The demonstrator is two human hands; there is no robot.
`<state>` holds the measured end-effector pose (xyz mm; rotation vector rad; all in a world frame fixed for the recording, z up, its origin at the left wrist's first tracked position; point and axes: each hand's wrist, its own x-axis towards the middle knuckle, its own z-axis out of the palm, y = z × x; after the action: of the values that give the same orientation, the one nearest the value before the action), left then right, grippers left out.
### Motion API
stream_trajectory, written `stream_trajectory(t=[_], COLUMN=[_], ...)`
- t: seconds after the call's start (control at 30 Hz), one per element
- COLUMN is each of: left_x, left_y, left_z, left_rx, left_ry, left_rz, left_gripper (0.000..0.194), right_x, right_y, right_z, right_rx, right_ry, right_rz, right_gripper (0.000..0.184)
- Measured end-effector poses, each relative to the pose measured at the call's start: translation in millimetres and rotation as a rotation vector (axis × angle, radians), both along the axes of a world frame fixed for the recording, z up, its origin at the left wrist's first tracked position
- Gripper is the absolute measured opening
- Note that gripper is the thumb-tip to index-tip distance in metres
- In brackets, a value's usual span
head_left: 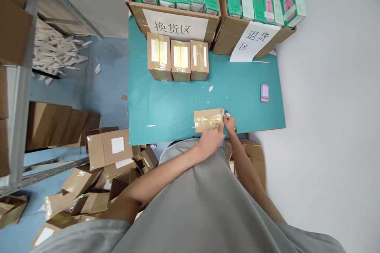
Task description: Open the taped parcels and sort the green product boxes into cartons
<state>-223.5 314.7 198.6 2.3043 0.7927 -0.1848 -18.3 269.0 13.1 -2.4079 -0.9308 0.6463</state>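
Observation:
A small taped cardboard box (204,120) lies at the table's front edge, close to my body. My left hand (211,140) presses on its near side, its fingers reaching toward the box's right end. Clear, shiny tape runs along the top. At that right end my right hand (229,123) is closed, its fingertips against the box edge; what they pinch is too small to make out. A yellow-and-black tool (227,113), perhaps a utility knife, lies partly hidden behind my right hand.
Three taped cartons (180,61) stand in a row on the teal table (166,102). Behind them are two big boxes (175,23) of green packages, labelled with paper signs. A phone-like object (265,93) lies right. Opened cartons (109,148) heap on the floor beside a metal shelf (22,118).

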Motion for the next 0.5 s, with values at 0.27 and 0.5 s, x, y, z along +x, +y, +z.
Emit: stream_trajectory(t=[0.27,0.5], left_x=[-54,-134], left_y=[37,86], left_z=[-27.5,-98.3], left_rx=[0.027,-0.008], left_ry=[0.055,0.062], left_rz=[0.338,0.842], left_gripper=[0.048,0.038], right_x=[-14,-67], right_y=[1,25], right_z=[9.2,28.0], right_rx=[0.011,0.054], right_ry=[0.052,0.191], right_rz=[-0.059,0.045], right_gripper=[0.033,0.022])
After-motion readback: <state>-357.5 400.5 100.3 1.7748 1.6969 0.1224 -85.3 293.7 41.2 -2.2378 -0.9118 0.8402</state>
